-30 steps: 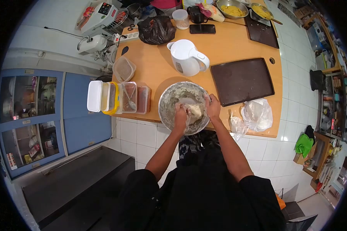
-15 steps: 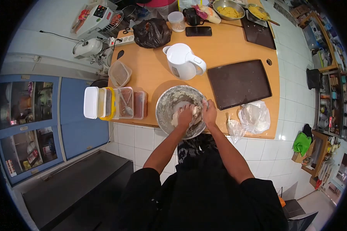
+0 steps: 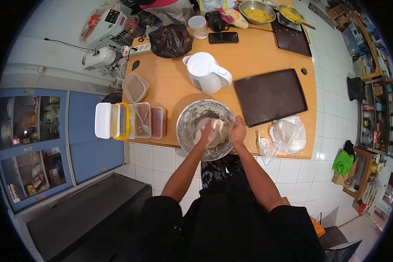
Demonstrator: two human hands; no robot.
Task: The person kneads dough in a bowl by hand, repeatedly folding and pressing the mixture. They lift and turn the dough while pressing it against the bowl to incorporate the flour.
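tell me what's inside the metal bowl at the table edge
A pale lump of dough lies in the metal bowl, with the left hand and right hand pressed against it. Crumbly residue coats the walls. The bottom beneath dough and hands is hidden.

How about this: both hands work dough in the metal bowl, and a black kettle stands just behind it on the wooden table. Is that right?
Not quite: the kettle is white, not black. The head view shows the left hand and the right hand at the dough in the metal bowl, with the white kettle just behind it on the wooden table.
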